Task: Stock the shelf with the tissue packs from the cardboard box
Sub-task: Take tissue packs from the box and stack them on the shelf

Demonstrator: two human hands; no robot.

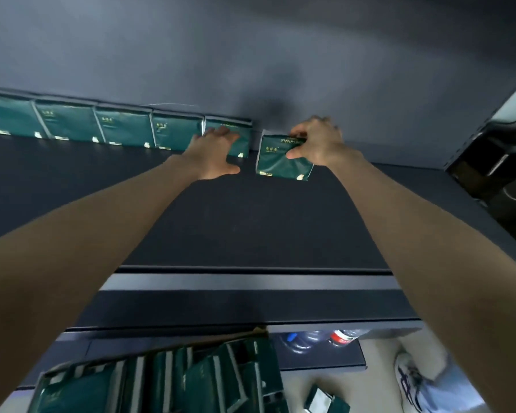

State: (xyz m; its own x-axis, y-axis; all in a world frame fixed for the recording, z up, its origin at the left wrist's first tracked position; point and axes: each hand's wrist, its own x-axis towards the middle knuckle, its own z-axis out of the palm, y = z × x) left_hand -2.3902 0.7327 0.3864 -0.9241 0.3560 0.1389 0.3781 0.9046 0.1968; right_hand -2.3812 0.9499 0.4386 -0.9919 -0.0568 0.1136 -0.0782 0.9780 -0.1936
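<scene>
Placing pack number six, by the look of it. The right hand (319, 141) has its thumb in front and its fingers curled over the top corner of a dark green plastic-wrapped tissue pack (282, 160). It grips the pack upright, low over the dark grey metal shelf (251, 222); whether the base is down on the board I can't tell. The pack sits just beside the end of the row, a narrow gap away and a touch forward of it.

The left hand (213, 155) is spread wide, fingers straight, grasping nothing. Its fingertips rest on the last of the row of five matching green packs (72, 123) lined up against the back wall. Steadying it, I'd say.

What's called for next is a push back and to the left until this pack stands flush with its neighbour, then letting go without tipping either one.

Plenty of work remains: the brown cardboard box (259, 330) below is packed with more, and a loose green pack (325, 402) lies on the floor near the clear plastic bottles (319, 338).
</scene>
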